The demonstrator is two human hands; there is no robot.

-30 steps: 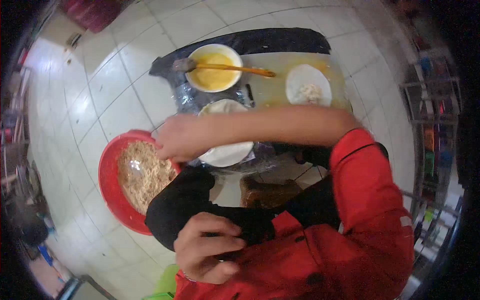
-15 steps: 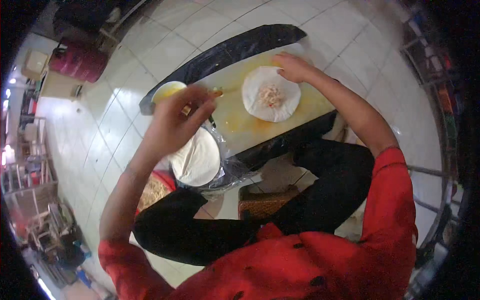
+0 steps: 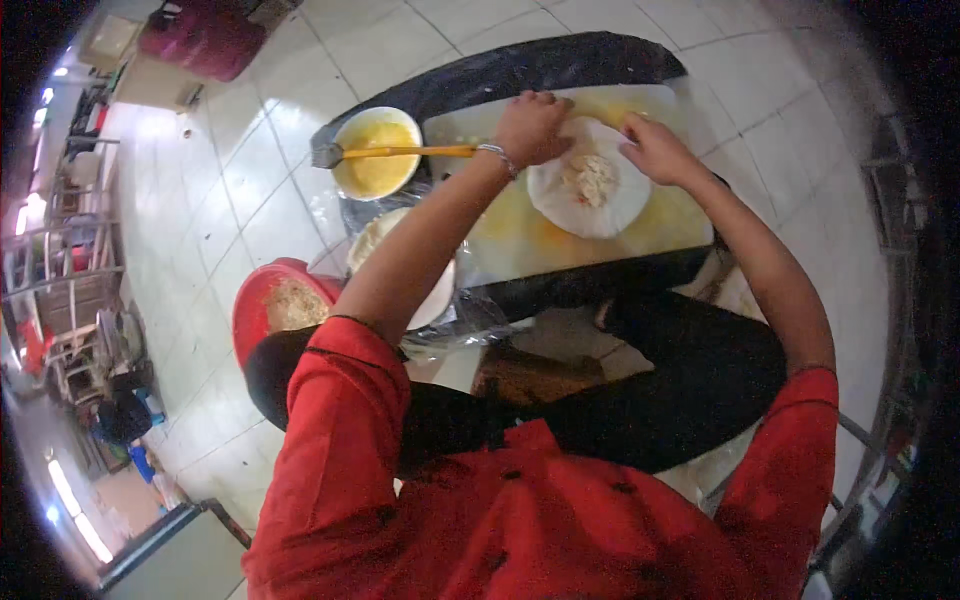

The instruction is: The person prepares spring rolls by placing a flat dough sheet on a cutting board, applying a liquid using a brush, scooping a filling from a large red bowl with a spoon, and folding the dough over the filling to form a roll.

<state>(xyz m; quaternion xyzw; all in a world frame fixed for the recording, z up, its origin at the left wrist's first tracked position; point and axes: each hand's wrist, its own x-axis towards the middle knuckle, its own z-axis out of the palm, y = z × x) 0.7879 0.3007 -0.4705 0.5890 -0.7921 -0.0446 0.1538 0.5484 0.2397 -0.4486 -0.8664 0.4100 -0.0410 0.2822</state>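
Note:
A round white wrapper lies on the pale, yellow-smeared board, a small heap of shredded filling at its centre. At the wrapper's upper left edge, my left hand has its fingers curled; its fingertips are partly hidden. My right hand pinches the wrapper's upper right edge. Left of the board stands a white bowl of yellow liquid, with a yellow-handled brush laid across it, its bristles past the far left rim. Beneath my left forearm sits a stack of white wrappers, partly covered.
A red basin holding more shredded filling stands by my left knee. Clear plastic spreads around the wrapper stack. The board rests on a black-covered low table over a tiled floor. A brown woven block is between my legs.
My left hand has moved right from above the bowl to the wrapper's edge. The brush now rests across the bowl. My right hand has shifted along the wrapper's rim, and the view has turned.

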